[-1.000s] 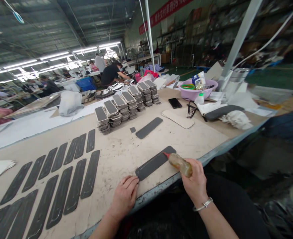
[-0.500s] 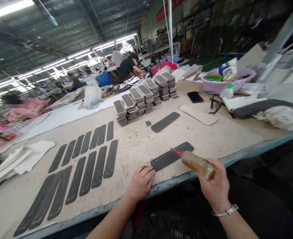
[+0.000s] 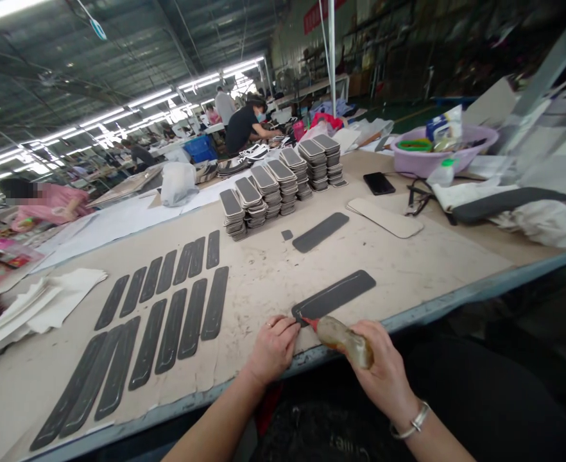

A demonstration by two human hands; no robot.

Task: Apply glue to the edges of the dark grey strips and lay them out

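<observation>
A dark grey strip with rounded corners (image 3: 338,294) lies near the table's front edge, a shiny line of glue along its far side. At its left end my left hand (image 3: 276,343) has its fingers together and bent, holding the strip's corner down. My right hand (image 3: 382,366) is wrapped round a soft glue bottle (image 3: 338,337) with cloudy amber contents. The bottle tilts left, and its red nozzle (image 3: 310,322) reaches the strip's left end, close to my left fingertips. Whether the tip touches the surface I cannot tell.
Several similar glossy strips (image 3: 181,324) lie in two rows on the left. Stacks of pale-edged grey pieces (image 3: 266,186) stand behind. Farther right are another grey strip (image 3: 321,232), beige pieces (image 3: 386,218), a phone (image 3: 379,183) and a purple basin (image 3: 408,165). Co-workers sit beyond.
My right hand has moved the glue bottle left and toward me, from the strip's middle to its left end. My left hand has stayed at the corner.
</observation>
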